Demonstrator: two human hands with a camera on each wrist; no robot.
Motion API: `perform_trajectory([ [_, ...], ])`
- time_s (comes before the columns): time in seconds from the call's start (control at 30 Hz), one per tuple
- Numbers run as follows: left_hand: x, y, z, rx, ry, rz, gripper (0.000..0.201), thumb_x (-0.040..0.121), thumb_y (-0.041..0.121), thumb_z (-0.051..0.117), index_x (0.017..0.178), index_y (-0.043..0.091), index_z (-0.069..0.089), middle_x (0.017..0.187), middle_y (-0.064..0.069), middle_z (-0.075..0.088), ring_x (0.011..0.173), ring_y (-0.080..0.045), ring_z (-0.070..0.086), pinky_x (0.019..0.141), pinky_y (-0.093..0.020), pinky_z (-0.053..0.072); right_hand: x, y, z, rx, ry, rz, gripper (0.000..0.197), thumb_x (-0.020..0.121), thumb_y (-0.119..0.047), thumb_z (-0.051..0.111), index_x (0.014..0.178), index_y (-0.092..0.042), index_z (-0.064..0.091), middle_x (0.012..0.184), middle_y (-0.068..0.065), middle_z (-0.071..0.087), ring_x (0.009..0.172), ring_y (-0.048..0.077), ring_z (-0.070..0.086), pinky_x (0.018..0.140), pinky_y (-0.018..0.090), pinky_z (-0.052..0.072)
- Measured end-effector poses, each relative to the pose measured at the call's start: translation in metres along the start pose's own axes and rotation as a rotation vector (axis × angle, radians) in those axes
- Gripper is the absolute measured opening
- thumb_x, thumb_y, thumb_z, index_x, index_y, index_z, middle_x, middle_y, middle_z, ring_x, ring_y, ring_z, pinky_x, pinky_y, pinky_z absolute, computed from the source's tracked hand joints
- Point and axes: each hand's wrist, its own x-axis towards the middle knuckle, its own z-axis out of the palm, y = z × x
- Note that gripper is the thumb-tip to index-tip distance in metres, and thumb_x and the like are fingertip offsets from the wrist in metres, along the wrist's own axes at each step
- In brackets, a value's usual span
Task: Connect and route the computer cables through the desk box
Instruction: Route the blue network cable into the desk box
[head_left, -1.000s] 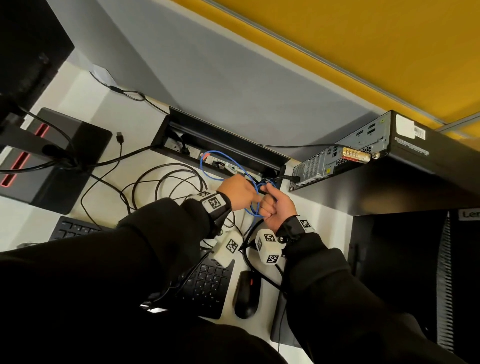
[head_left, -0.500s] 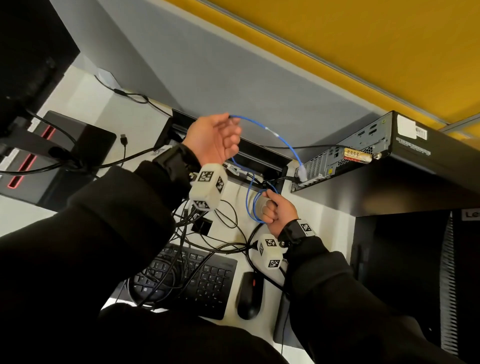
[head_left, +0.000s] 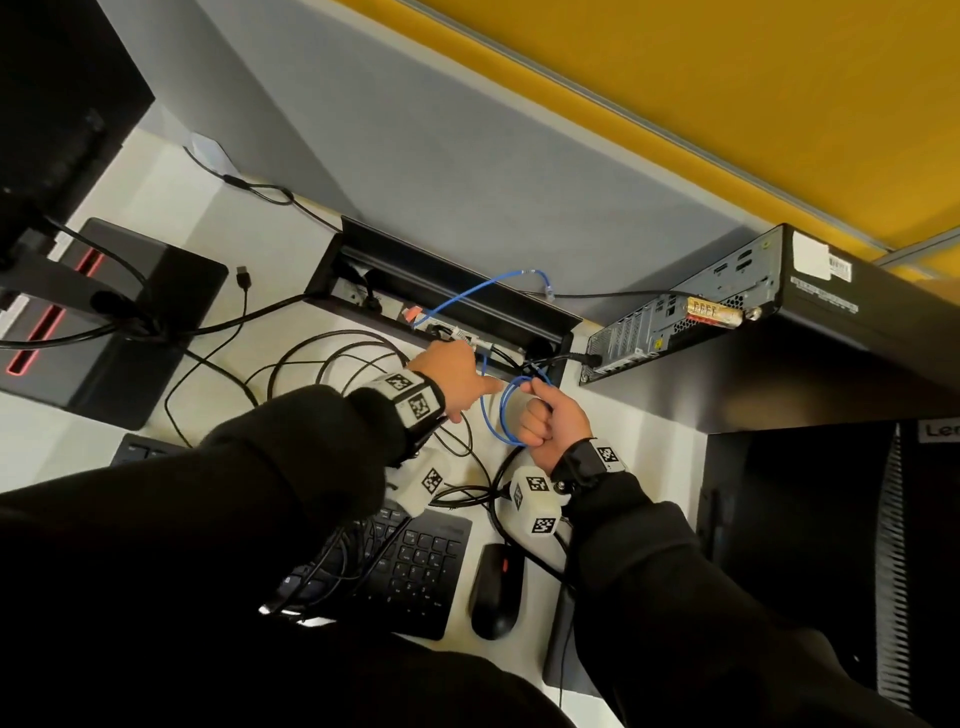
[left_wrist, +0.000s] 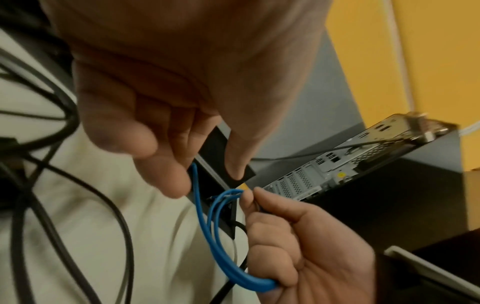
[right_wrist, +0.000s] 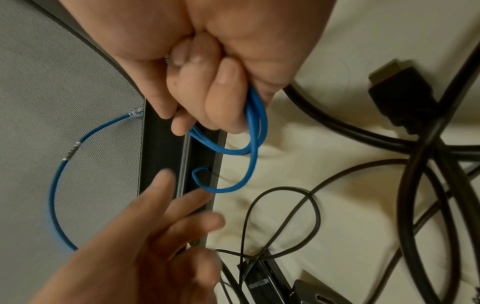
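Observation:
My right hand (head_left: 548, 423) grips a coil of blue network cable (right_wrist: 255, 123) in a fist just in front of the black desk box (head_left: 457, 283). One strand runs from the coil down into the box. The cable's free end, with its clear plug (head_left: 548, 291), arcs loose over the box's rear edge. My left hand (head_left: 460, 379) is beside the coil with its fingers spread and holds nothing; in the left wrist view a fingertip (left_wrist: 176, 183) is close against the blue strand (left_wrist: 207, 236). The small computer (head_left: 717, 317) lies right of the box, its port side facing it.
Loose black cables (head_left: 332, 364) loop over the white desk left of my hands. A keyboard (head_left: 415, 571) and mouse (head_left: 496, 592) lie nearer me. A black monitor base (head_left: 104, 322) stands at left. A black HDMI plug (right_wrist: 400, 92) lies near the coil. A grey partition (head_left: 467, 156) backs the desk.
My left hand, which held the blue cable's end raised above the box, has let it go and come down beside the right hand. The right hand still grips the coil.

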Motion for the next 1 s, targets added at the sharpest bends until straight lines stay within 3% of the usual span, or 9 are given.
perform_trajectory([
  [0.13,0.02,0.007,0.005,-0.01,0.021,0.163,0.006,0.091,0.02,0.065,0.096,0.018,0.068,0.094,-0.004,0.073,0.088,-0.023,0.073,0.079,-0.034,0.059,0.0,0.0,0.0,-0.013,0.002,0.014,0.026,0.106,-0.021,0.044,0.088,-0.009,0.059,0.043,-0.007,0.023,0.031,0.007,0.018,0.035,0.015,0.016],
  [0.2,0.023,0.008,0.002,-0.102,0.073,0.253,0.019,0.088,0.009,0.064,0.083,0.028,0.063,0.09,0.003,0.071,0.092,-0.023,0.07,0.086,-0.038,0.057,0.0,0.0,0.001,-0.009,0.016,0.013,0.026,0.106,-0.02,0.043,0.088,-0.009,0.058,0.042,-0.007,0.023,0.031,0.007,0.018,0.035,0.014,0.016],
  [0.33,0.015,0.008,-0.012,-0.27,0.12,0.464,0.034,0.086,-0.001,0.066,0.072,0.03,0.061,0.072,0.019,0.065,0.066,0.0,0.06,0.07,-0.026,0.05,0.003,-0.002,0.004,0.035,0.034,0.005,0.028,0.107,-0.021,0.041,0.088,-0.008,0.056,0.043,-0.006,0.023,0.031,0.007,0.018,0.034,0.016,0.016],
  [0.4,0.006,0.004,-0.018,-0.272,0.136,0.577,0.037,0.085,-0.005,0.062,0.069,0.029,0.059,0.073,0.018,0.063,0.061,-0.002,0.056,0.067,-0.022,0.044,0.006,-0.005,0.008,0.081,0.024,0.015,0.03,0.108,-0.022,0.039,0.084,-0.011,0.053,0.043,-0.007,0.023,0.031,0.007,0.018,0.032,0.018,0.016],
  [0.47,-0.004,0.0,-0.025,-0.322,0.185,0.669,0.037,0.081,-0.009,0.06,0.069,0.027,0.058,0.082,0.007,0.066,0.075,-0.014,0.064,0.07,-0.026,0.046,0.007,-0.011,0.012,0.126,0.006,0.03,0.033,0.108,-0.024,0.037,0.079,-0.013,0.048,0.041,-0.007,0.023,0.029,0.007,0.018,0.032,0.018,0.015],
  [0.6,-0.018,0.006,-0.048,-0.62,0.384,0.618,0.035,0.084,-0.011,0.059,0.08,0.024,0.062,0.092,-0.003,0.074,0.093,-0.018,0.072,0.085,-0.027,0.055,0.006,-0.018,0.014,0.142,-0.009,0.082,0.036,0.107,-0.029,0.036,0.075,-0.016,0.047,0.041,-0.007,0.023,0.028,0.008,0.019,0.034,0.016,0.013],
  [0.7,-0.024,0.014,-0.08,-0.784,0.431,0.554,0.033,0.094,-0.006,0.054,0.105,0.021,0.069,0.094,-0.002,0.076,0.078,-0.02,0.074,0.072,-0.03,0.058,0.004,-0.015,0.005,0.107,0.009,0.109,0.034,0.107,-0.028,0.038,0.077,-0.016,0.048,0.042,-0.007,0.023,0.029,0.008,0.019,0.034,0.018,0.014],
  [0.8,-0.025,0.016,-0.104,-0.312,0.271,0.619,0.037,0.099,0.006,0.052,0.124,0.025,0.071,0.093,0.003,0.075,0.063,-0.016,0.073,0.065,-0.024,0.058,0.002,-0.014,0.001,0.1,-0.002,0.1,0.033,0.107,-0.028,0.038,0.08,-0.014,0.051,0.04,-0.007,0.023,0.029,0.007,0.019,0.035,0.018,0.013],
  [1.0,-0.027,0.006,-0.107,0.386,-0.107,0.491,0.045,0.095,0.007,0.049,0.111,0.04,0.075,0.089,0.009,0.073,0.06,-0.005,0.069,0.072,-0.029,0.059,-0.001,-0.01,-0.002,0.031,0.033,0.003,0.032,0.108,-0.026,0.039,0.088,-0.01,0.058,0.044,-0.007,0.022,0.033,0.007,0.017,0.037,0.017,0.016],
])
